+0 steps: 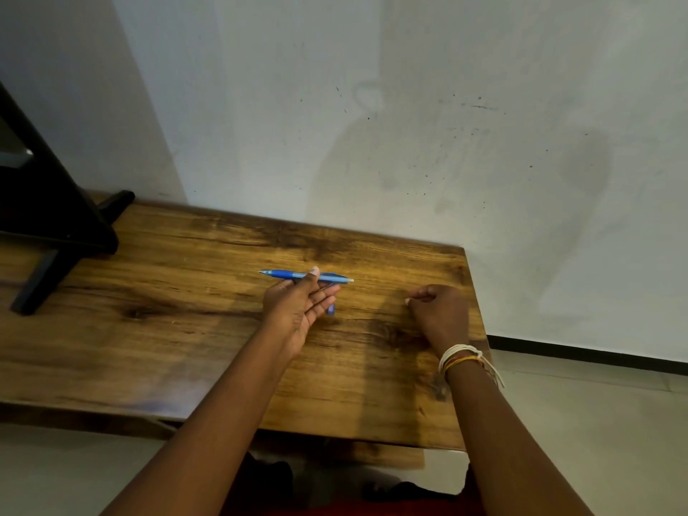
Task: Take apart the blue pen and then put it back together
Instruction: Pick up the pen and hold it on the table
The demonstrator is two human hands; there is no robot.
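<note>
The left hand [298, 307] is seen at the centre of the frame, fingers extended and apart, the thumb laid against the blue pen [305, 276]; no closed grip on the barrel is observed. The pen is lying roughly level, its tip toward the left of the frame and its pale end toward the right, at or just above the wooden table [186, 292]; contact with the surface cannot be confirmed. A small blue piece [331, 309] is noted just below the fingertips; its nature cannot be determined. The right hand [439, 310] is found right of centre, curled together and resting on the table, well apart from the pen; whether anything is enclosed cannot be told. A black stand [56, 232] occupies the upper left.

The pen appears whole, so pick-up or set-down is judged to be in hand. A firm two-handed hold would next be required.
</note>
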